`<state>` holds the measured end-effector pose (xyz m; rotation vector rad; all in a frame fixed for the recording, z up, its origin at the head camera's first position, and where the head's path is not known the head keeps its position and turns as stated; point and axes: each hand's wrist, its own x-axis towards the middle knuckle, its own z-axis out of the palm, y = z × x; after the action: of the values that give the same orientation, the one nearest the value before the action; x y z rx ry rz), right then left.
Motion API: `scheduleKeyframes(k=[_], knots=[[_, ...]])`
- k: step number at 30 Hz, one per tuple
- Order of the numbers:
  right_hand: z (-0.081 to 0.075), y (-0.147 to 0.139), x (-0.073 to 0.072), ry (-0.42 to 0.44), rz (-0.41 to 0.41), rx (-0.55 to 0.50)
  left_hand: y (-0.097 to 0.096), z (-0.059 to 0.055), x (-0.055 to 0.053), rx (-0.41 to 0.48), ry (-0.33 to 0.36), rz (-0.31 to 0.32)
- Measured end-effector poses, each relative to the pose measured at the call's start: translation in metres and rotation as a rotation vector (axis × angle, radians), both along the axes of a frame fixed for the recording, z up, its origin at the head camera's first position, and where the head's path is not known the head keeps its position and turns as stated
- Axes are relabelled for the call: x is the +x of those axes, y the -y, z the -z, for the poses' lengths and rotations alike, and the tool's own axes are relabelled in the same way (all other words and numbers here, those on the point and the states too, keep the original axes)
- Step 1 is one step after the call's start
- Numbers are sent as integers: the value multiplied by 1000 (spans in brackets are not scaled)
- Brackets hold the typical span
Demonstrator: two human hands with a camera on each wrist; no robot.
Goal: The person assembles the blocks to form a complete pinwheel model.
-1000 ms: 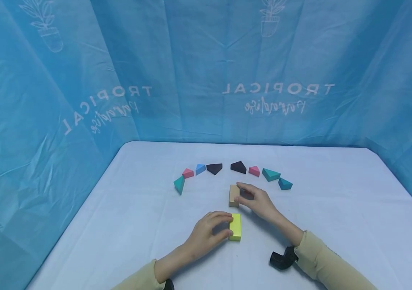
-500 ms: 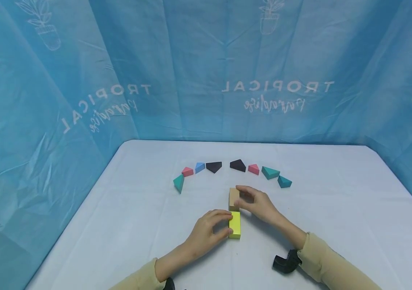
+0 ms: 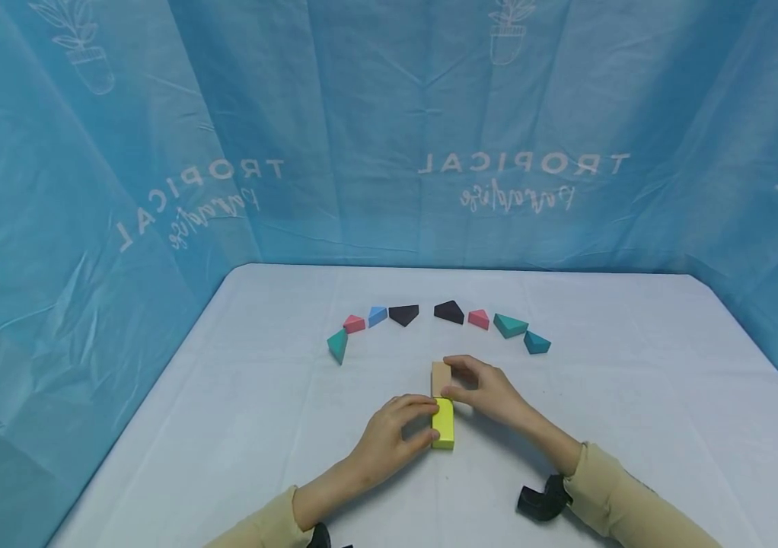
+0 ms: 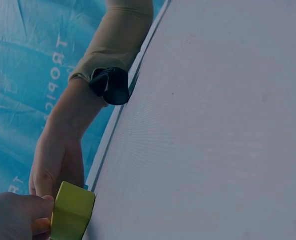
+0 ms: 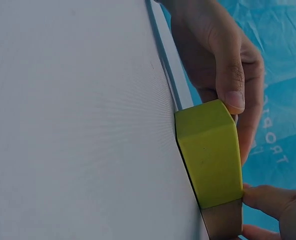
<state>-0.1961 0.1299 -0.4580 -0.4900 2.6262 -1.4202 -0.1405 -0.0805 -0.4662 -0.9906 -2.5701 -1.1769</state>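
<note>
Finds, on white table (image 3: 259, 396), yellow block (image 3: 445, 425) clamped in left hand (image 3: 392, 434), touching end to end with tan block (image 3: 440, 377) clamped in right hand (image 3: 492, 390), and notes possible skewing or parting from uneven pushing or snagging on release.

The left arm (image 3: 330, 491) and right arm (image 3: 553, 441) are slanting inward from the near edge. The left hand (image 3: 389, 434) is gripping with bent thumb (image 3: 419, 444) and fingers (image 3: 416, 406); the right hand (image 3: 492, 392), lying farther forward, is gripping likewise, facing it.
</note>
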Motion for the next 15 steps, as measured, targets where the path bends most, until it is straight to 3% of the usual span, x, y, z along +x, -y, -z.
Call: scheduleKeyframes(k=[9, 15], knots=[[1, 0, 1, 9, -11, -7, -1, -1, 1, -21, 8, -5], [-9, -6, 1, -6, 24, 0, 1, -13, -5, -3, -13, -20]])
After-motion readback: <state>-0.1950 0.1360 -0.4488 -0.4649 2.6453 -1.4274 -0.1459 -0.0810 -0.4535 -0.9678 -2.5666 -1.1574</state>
